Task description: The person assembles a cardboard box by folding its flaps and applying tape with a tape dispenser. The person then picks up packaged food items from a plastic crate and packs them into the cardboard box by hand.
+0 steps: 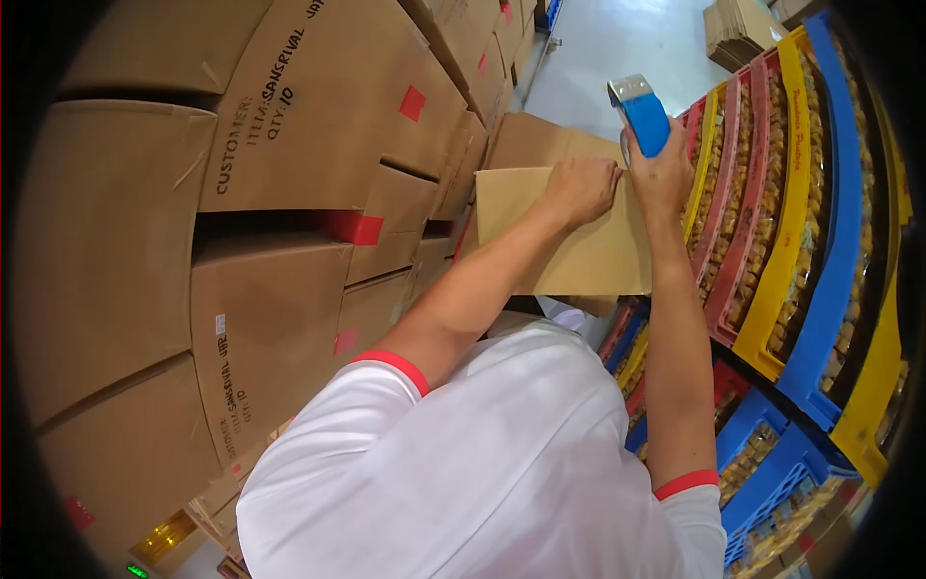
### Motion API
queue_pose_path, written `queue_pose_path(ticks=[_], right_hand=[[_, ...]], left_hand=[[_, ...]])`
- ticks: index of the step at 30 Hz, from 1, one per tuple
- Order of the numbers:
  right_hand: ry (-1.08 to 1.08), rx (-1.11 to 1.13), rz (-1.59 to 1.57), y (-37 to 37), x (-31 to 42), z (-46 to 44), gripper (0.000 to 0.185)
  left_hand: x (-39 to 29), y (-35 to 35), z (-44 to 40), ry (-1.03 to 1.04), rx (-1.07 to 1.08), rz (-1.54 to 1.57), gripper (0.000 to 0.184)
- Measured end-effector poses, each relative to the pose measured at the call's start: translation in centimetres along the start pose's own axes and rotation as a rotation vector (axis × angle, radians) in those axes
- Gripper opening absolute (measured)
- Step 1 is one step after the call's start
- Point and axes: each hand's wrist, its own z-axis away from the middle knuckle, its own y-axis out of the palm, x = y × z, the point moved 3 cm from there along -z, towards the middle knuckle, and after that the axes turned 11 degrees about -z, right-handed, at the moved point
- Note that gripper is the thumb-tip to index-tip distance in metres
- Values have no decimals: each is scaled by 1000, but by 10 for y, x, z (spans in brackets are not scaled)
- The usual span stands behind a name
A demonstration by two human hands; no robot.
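Note:
A tan cardboard box (521, 227) is in front of me, tilted in this view, with another brown cardboard panel (531, 140) behind its far edge. My left hand (582, 191) lies on the box near its far right edge, fingers curled against the cardboard; the fingertips are partly hidden. Just to the right, my right hand (663, 179) is closed around a blue tape dispenser (648, 121). The dispenser's metal end points up and away from me, above the box's right corner. Whether tape runs from it to the box cannot be made out.
Large cartons (328, 106) with handwritten labels and red stickers are stacked along the left. On the right stand stacked blue, yellow and red crates (805, 280) holding packed brown goods. Flattened cardboard (738, 34) lies at the far right on the pale floor (598, 48).

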Motion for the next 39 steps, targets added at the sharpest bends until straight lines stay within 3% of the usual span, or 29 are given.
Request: queue_pose_path(ticks=[1,4,8,10,14,17,21,23,25,26,27,29,33,35,39], right_hand=[[80,42,53,6,-1,-7,59],[41,-21,-51,-15,6,15,62],[323,64,40,-85,-5,112,59],[318,1,-107,-120,-16,152,57],[340,-90,-205,-107,-26,139,52],[275,-91,-196,-58,-31,59,52],[320,-94,-81,-25,-39,-6,53],[389,-77,-187,-36,-43,3,52],[510,-23,-356,-54,-76,32,50],[554,16,-425,-64,-99,54,48],[667,9,-627,-79,-93,76,39],[920,49,-892,-102,-84,119,28],[1220,29,-1143,-103,-111,167,21],[1173,-29,-1210,-76,-121,147,21],[1047,-176,-1377,3,-162,75,27]], left_hand=[[1,1,1,7,-18,13,36],[5,8,-1,17,-70,43,36],[3,6,-2,-25,-39,37,35],[5,11,-3,16,-45,23,35],[-1,7,-4,-43,0,25,35],[-2,4,-3,-31,-13,21,35],[-1,3,-1,22,-17,8,31],[0,9,0,44,-42,7,29],[-13,7,6,536,-443,105,29],[-14,5,5,657,-439,-29,32],[-15,2,2,643,-440,-32,32],[-18,11,-14,469,19,45,30],[-34,32,-27,357,119,-107,29],[-31,37,-26,252,-38,-3,31],[-29,37,-24,230,-34,-35,33]])
